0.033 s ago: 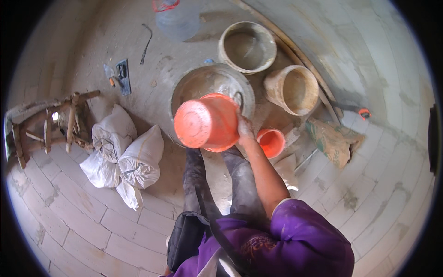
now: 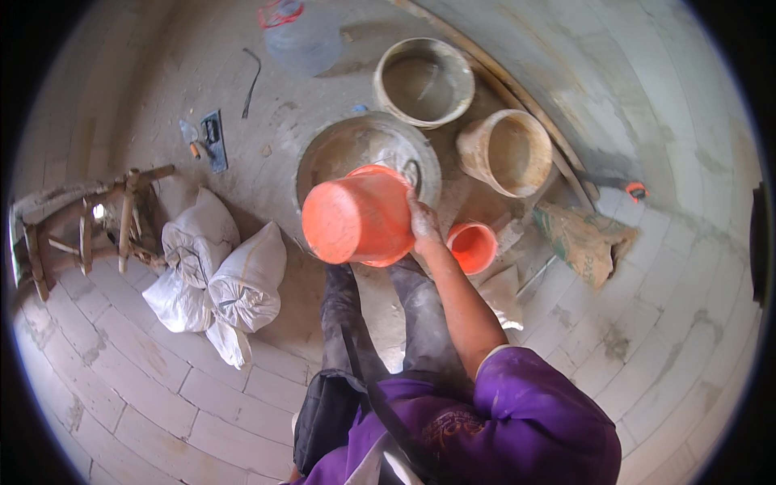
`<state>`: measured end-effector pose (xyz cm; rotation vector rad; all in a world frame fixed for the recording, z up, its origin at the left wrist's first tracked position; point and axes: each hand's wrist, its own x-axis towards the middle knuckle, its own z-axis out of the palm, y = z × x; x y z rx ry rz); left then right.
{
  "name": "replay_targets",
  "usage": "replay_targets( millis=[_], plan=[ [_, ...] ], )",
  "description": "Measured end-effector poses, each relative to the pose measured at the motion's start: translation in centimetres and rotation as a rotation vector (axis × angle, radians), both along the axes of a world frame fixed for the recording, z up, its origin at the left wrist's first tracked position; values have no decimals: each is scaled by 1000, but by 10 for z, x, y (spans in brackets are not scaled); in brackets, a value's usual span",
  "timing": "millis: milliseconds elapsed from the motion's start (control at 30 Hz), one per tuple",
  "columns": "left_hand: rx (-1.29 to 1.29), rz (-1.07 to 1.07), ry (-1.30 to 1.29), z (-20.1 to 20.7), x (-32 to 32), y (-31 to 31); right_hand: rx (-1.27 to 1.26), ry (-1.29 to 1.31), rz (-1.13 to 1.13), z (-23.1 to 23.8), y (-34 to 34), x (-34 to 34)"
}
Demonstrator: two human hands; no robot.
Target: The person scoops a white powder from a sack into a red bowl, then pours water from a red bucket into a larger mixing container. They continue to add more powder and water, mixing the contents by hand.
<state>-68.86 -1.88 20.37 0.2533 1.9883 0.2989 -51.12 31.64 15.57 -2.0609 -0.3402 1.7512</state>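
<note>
My right hand [image 2: 423, 224] grips an orange bucket [image 2: 356, 217] at its rim side. The bucket is tipped over, its round base toward the left and its mouth turned away, so its inside is hidden. It hangs above the near part of a wide grey tub [image 2: 313, 145], whose inner wall is coated with dried residue. Pale material shows in the tub beyond the bucket's rim; I cannot tell whether it is falling from the bucket. A smaller orange-red pail [image 2: 473, 248] stands right of my forearm. My left hand is out of sight.
Two crusted buckets, one upright [image 2: 424, 82] and one tilted [image 2: 505, 153], stand beyond the tub. White sacks [image 2: 246, 275] and a rough wooden stand [image 2: 125, 218] are at left. A trowel [image 2: 214, 139], clear water jug [image 2: 303, 40] and torn brown bag [image 2: 584, 242] lie around.
The bucket has turned slightly in my right hand, its base swinging a little downward. The whole view has shifted slightly; the surrounding things keep their places.
</note>
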Motion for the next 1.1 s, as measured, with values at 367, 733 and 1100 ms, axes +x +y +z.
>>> replay_targets(
  millis=[367, 733, 1100],
  plan=[
    [-152, -504, 194, 51, -58, -96, 479, -615, 465, 70, -130, 173],
    [-207, -678, 471, 86, -157, -86, 273, -732, 631, 131, -317, 271],
    [-39, -767, 708, 92, -113, -51, 201, -371, 417, 82, -396, 303]
  ],
)
